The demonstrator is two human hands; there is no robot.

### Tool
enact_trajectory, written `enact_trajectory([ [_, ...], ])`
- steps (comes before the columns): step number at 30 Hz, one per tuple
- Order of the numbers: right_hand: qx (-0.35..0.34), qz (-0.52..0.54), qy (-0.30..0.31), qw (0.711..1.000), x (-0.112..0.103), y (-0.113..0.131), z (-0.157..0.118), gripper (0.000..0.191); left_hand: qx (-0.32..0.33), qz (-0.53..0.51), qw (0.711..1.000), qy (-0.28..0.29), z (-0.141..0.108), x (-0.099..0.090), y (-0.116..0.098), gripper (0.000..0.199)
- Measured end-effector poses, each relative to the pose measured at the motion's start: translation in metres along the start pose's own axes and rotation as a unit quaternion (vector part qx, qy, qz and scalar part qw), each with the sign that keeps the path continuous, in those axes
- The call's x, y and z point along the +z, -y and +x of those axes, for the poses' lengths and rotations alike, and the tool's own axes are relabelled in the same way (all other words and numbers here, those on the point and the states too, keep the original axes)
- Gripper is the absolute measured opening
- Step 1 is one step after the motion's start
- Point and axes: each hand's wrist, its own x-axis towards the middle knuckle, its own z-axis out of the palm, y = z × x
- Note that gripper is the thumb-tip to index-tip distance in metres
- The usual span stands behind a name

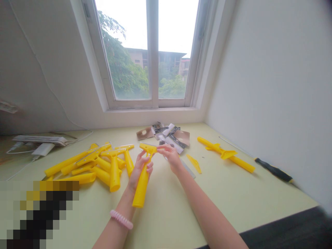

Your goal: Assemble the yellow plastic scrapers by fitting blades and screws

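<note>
A yellow scraper (141, 188) with a T-shaped head and a thin blade edge is in my left hand (139, 169), fingers wrapped round its neck. Its handle points down towards me. At the right end of the head, my right hand (169, 156) pinches with thumb and forefinger; any small part between them is hidden. Just beyond the right wrist lies a grey metal strip (188, 168), partly covered by the arm. A loose yellow plastic piece (194, 163) lies beside it. Left of my hands, several more yellow scrapers (114, 173) are heaped together.
Printed cards (173, 136) lie towards the window. On the right are yellow handles or scrapers (225, 154) and a black-handled screwdriver (273, 170) along the wall. A power strip (40, 140) with cables sits at the back left. The near left corner is pixelated.
</note>
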Motion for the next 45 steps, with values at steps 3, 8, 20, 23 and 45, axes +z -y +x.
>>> enact_trajectory([
  [3,0.05,0.028,0.021,0.998,-0.002,-0.001,0.0,0.018,-0.004,-0.004,1.0,0.005,0.001,-0.002,0.0,0.045],
  [8,0.101,0.091,0.034,0.99,-0.002,-0.002,0.001,0.016,-0.012,-0.016,1.0,0.017,-0.001,-0.001,-0.001,0.046],
  [20,0.062,0.056,0.033,0.996,-0.002,0.009,-0.003,0.015,-0.013,0.013,1.0,0.02,-0.001,0.0,-0.003,0.04],
  [23,0.082,0.098,0.03,0.991,0.0,0.01,-0.004,0.014,-0.014,0.02,1.0,0.015,-0.001,0.001,-0.003,0.041],
  [45,-0.108,-0.607,-0.035,0.786,-0.019,-0.018,-0.002,0.014,0.07,0.016,0.996,-0.06,0.007,-0.008,-0.006,0.037],
])
